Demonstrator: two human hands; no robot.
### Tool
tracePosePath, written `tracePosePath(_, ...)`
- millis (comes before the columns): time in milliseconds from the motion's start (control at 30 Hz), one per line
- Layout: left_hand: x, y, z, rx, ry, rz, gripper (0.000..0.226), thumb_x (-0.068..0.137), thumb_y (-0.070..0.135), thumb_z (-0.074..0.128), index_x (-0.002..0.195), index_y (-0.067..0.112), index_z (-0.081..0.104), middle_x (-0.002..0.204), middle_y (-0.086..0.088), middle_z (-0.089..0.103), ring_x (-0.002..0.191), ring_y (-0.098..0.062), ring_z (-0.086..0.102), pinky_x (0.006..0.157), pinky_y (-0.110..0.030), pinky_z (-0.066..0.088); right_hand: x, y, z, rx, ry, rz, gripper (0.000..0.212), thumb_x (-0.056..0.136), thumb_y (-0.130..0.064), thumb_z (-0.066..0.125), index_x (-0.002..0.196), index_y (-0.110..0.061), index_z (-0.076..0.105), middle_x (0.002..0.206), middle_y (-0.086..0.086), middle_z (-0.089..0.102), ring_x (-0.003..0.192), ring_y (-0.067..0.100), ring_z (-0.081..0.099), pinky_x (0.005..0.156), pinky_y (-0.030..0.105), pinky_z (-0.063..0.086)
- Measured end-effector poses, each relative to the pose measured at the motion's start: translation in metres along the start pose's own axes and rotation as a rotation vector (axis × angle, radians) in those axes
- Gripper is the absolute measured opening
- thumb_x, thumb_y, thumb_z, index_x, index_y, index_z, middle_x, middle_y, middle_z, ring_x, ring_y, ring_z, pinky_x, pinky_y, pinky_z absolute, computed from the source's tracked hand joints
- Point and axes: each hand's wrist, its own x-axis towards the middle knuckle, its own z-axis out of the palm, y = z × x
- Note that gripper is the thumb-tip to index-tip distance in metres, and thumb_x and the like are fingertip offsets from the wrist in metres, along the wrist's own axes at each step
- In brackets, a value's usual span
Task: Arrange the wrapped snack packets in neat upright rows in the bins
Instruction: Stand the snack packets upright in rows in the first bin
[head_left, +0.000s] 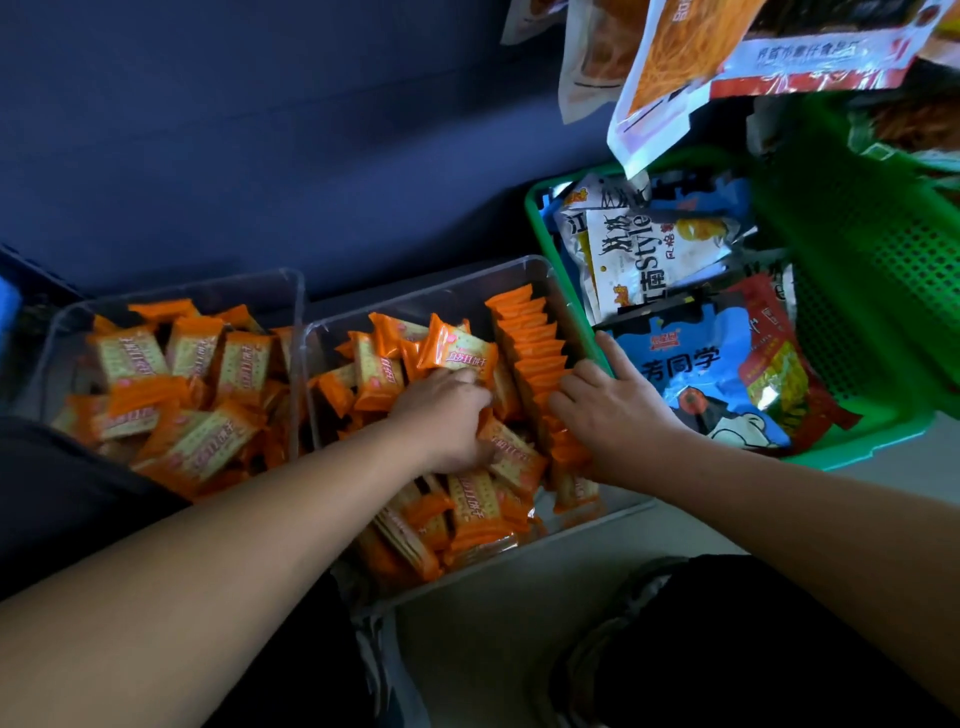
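Head view: L hand (441, 415) curled round loose cracker packets (457, 351) in mid clear bin (415, 300) at floor's back edge. R hand (613, 410) flat, fingers apart, bracing upright row (530, 338). Best: feed pkts edge-up, keep row squeezed.

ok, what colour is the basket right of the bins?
The basket is green, with perforated walls; it shows in the head view, at right.
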Motion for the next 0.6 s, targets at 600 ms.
tracePosePath(600,-0.037,0.008,-0.038,-0.812,0.219,-0.019,0.03,0.079,0.022,0.091,0.1,0.03,0.071,0.095,0.012,0.072,0.081,0.005,0.067,0.078,-0.027,0.055,-0.023,0.02,-0.061,0.659,0.086,0.161,0.061,0.075,-0.042,0.088,0.13,-0.027,0.067,0.123,-0.006,0.067,0.119,0.017,0.06,0.109,0.033,0.042)
